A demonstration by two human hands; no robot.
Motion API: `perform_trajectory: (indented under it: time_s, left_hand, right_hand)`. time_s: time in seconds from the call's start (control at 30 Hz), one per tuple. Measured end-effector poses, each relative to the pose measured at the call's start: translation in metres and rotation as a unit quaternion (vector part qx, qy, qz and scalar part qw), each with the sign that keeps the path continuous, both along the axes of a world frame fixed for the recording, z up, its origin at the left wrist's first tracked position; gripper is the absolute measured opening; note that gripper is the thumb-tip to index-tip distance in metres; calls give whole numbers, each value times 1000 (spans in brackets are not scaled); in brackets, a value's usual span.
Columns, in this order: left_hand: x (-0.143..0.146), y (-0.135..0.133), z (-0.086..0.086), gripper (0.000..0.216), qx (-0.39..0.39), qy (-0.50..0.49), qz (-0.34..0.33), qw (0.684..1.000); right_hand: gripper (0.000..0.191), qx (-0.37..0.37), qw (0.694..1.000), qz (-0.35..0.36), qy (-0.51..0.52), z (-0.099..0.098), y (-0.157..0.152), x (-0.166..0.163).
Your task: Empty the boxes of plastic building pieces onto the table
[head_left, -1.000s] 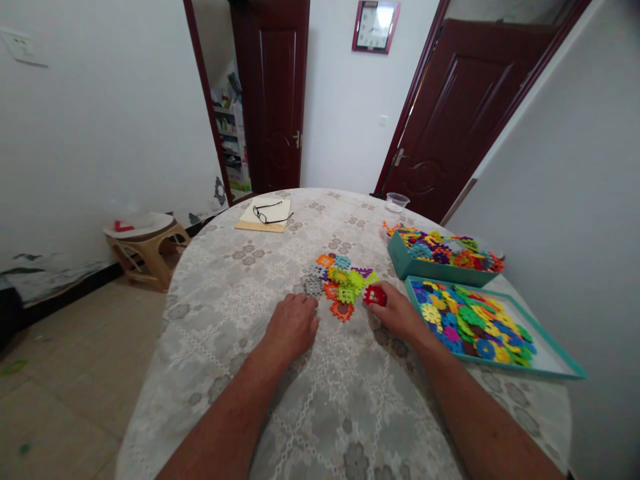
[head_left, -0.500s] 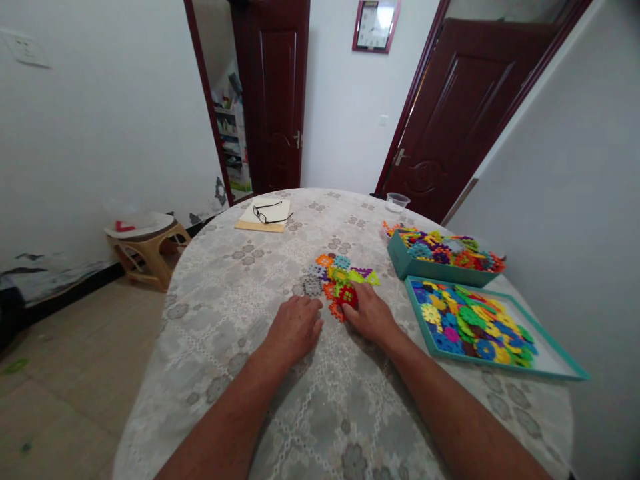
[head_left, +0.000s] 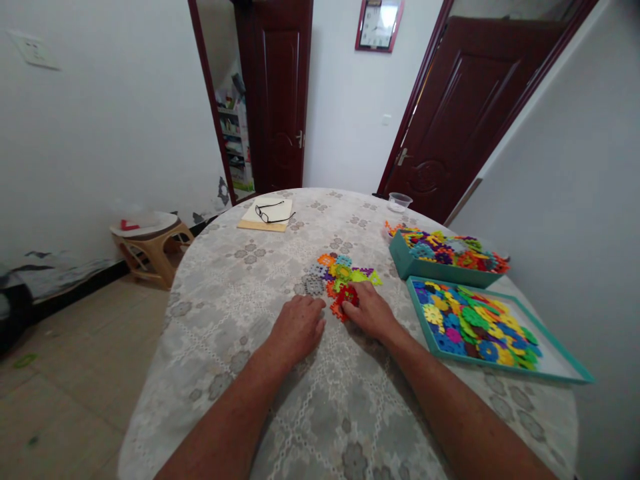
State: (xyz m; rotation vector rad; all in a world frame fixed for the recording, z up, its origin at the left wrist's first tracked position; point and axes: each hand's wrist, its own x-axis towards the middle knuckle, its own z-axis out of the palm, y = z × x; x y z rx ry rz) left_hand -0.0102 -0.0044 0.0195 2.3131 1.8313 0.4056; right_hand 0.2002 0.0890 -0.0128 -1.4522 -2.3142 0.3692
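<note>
My right hand [head_left: 370,310] is closed on a red plastic building piece [head_left: 349,293], with thumb and fingers at its right side. The piece sits over the near end of a flat cluster of notched plastic pieces [head_left: 343,271] in yellow, lime, orange, blue and purple. Under and beside it an orange-red piece [head_left: 338,312] shows in part. Grey notched pieces [head_left: 314,285] lie at the cluster's left. My left hand [head_left: 299,325] rests palm down on the tablecloth just short of them, fingers loosely bent and holding nothing.
To the right stand a teal box [head_left: 440,268] heaped with colourful pieces and a shallow teal tray [head_left: 560,363] of more pieces. A clear plastic bowl [head_left: 399,203] is at the far edge. Eyeglasses [head_left: 273,219] lie on a notebook [head_left: 253,218] at the back left.
The red piece has tilted in my right hand, and its flat face no longer shows as clearly. My left hand stays in place on the cloth. The whole view has shifted slightly.
</note>
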Motion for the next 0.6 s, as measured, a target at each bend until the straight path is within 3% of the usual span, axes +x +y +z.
perform_trajectory:
  time_s: [0.43, 0.6]
  left_hand:
    - [0, -6, 14, 28, -24, -8, 2, 1000]
    - [0, -6, 12, 32, -17, -10, 1, 1000]
  right_hand:
    - [43, -31, 999, 16, 14, 11, 18, -10]
    - [17, -30, 998, 35, 43, 13, 5, -9]
